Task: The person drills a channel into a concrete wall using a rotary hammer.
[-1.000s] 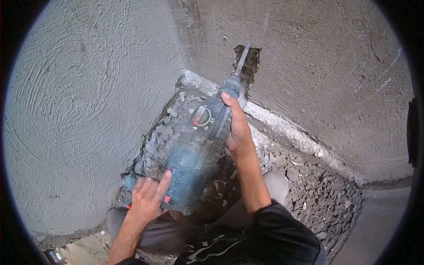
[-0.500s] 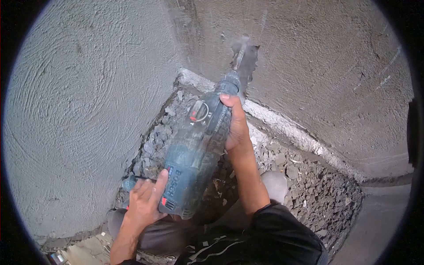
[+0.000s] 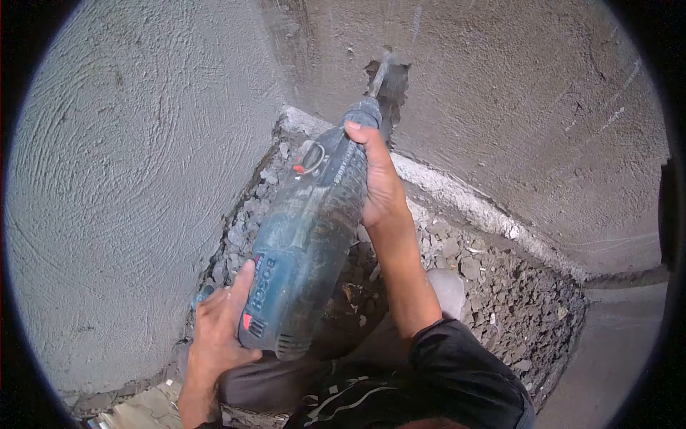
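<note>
A dusty blue Bosch rotary hammer slants upward across the middle of the view. Its metal chisel bit meets the brown plastered wall at the top of a ragged chipped hole. Around the tool's rear end, at its handle, my left hand is closed, the thumb lying along the housing beside the lettering. My right hand grips the front of the body just behind the chuck, with part of its fingers hidden beneath.
A grey rough-plastered wall meets the brown one in a corner at left. Broken rubble covers the floor around my knees. A whitish ledge runs along the brown wall's foot.
The rotary hammer and both hands have shifted slightly left and up in the view. The bit stays at the hole's upper edge, and the dust there looks thinner.
</note>
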A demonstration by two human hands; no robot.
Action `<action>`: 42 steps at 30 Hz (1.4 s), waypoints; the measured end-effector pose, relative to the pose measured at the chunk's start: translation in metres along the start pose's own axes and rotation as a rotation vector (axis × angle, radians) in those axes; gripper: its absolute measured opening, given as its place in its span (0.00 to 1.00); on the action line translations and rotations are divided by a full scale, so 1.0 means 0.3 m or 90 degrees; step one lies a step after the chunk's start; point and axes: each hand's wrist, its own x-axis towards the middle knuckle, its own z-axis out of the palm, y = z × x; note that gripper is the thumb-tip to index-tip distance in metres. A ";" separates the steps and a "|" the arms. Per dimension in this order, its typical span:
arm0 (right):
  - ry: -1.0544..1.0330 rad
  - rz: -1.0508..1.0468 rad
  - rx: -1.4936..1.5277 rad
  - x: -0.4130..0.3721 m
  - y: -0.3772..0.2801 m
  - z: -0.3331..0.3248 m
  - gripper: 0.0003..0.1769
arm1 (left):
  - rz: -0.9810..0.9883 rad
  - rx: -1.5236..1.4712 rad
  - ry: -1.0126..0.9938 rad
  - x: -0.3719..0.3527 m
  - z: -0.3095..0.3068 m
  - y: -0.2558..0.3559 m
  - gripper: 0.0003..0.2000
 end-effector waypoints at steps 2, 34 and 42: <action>-0.004 0.016 -0.002 0.027 -0.001 -0.030 0.19 | 0.043 -0.002 0.034 0.038 0.000 -0.004 0.57; 0.047 -0.039 -0.112 -0.051 0.023 -0.052 0.17 | 0.107 0.064 0.066 -0.076 0.135 -0.098 0.52; 0.074 -0.069 -0.131 -0.017 0.033 0.008 0.16 | 0.029 0.030 0.053 -0.053 0.103 -0.185 0.44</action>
